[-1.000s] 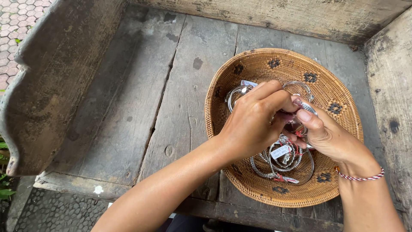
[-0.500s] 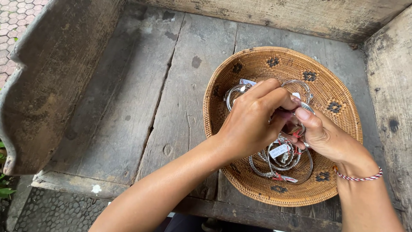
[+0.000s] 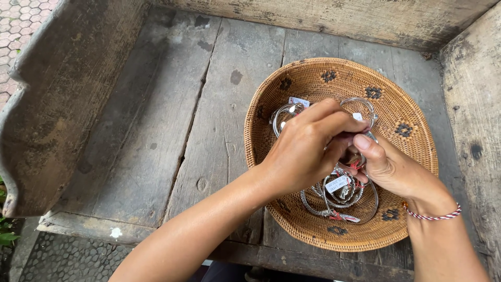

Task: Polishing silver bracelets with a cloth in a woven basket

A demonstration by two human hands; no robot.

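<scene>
A small silver bangle [image 3: 365,140] with a red thread sits pinched between the two hands, just above the middle of the basket [image 3: 313,78]. The left hand [image 3: 308,151] is curled over it from the left, fingers bent and thumb pressed toward the right hand, grasping the piece; most of the bangle is hidden under those fingers. The right hand [image 3: 389,167] comes in from the right and near side, its thumb [image 3: 365,146] pressing on the same piece, so it is gripping too. A red-and-white cord [image 3: 433,214] circles the right wrist.

Under the hands lies a heap of silver bangles [image 3: 342,196] with small white tags [image 3: 338,184], some tied with red thread; more bangles [image 3: 284,112] show at the far side of the heap. The basket is round, woven, tan with dark flower marks, and rests on the right part of a worn grey wooden counter [image 3: 156,130] with raised plank sides. Paving [image 3: 18,23] shows at far left.
</scene>
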